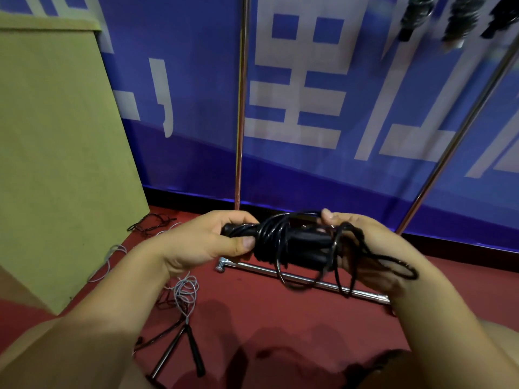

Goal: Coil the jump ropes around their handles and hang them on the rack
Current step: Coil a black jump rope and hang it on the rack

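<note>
Head view puts the black jump rope [283, 242] dead centre, held between both of my hands above the red floor [280, 318]. My left hand [205, 242] grips the butt end of the paired handles at nine o'clock of the bundle, thumb pressed on top. My right hand [362, 248] curls round the other end at three o'clock, with slack loops draped across its palm and hanging toward six o'clock.

I judge the cord to be light, glossy and springy: the wraps look loose, so it will likely slip and uncoil unless kept taut. The rigid handles are the sound place to hold; the cord itself only guides.

Counting: one rope in hand. On the floor at seven o'clock lie a pale grey rope [184, 290] with two dark handles [193, 349], and a thin dark cord [151, 221] at ten o'clock, so at least two more wait. Three dark bundles [460, 21] hang at one o'clock, blurred, apparently on the rack. Two rack uprights [240, 108] show, plus one chrome foot bar [303, 279].
</note>
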Demonstrator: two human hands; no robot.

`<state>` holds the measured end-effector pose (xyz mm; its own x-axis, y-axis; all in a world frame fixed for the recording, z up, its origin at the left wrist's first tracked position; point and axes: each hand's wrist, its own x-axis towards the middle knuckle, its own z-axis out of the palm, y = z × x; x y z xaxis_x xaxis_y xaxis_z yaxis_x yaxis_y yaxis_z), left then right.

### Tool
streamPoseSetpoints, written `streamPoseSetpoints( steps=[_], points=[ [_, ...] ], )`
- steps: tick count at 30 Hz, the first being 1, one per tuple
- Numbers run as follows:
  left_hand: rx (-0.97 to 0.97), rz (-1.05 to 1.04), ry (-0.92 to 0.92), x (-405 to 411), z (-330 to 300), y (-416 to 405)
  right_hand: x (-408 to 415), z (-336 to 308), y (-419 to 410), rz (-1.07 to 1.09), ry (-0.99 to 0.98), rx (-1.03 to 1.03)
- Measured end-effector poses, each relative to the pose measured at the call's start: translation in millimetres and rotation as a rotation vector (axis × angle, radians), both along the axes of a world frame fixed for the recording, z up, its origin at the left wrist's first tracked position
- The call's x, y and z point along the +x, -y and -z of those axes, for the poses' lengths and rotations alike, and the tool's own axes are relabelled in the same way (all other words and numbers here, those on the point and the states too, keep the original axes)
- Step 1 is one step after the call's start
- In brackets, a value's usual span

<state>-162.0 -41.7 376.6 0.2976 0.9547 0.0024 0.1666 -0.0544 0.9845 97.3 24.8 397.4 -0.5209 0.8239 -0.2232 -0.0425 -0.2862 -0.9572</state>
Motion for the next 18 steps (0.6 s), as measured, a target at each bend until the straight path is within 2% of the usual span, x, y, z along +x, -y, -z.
streamPoseSetpoints(
  steps=[4,8,13,18],
  points=[
    [-0.035,0.074,-0.087,-7,-1,0,11,-6,-4,-0.022,-0.094,-0.165],
    [-0.005,0.069,-0.105,-14,-4,-1,16,-11,-2,-0.059,-0.096,-0.16],
    [-0.098,0.19,-0.169,-15,-4,2,15,-7,1,-0.086,0.085,0.126],
    [-0.158,0.269,-0.227,-12,-6,5,15,-7,-7,-0.04,0.456,0.654]
  ],
)
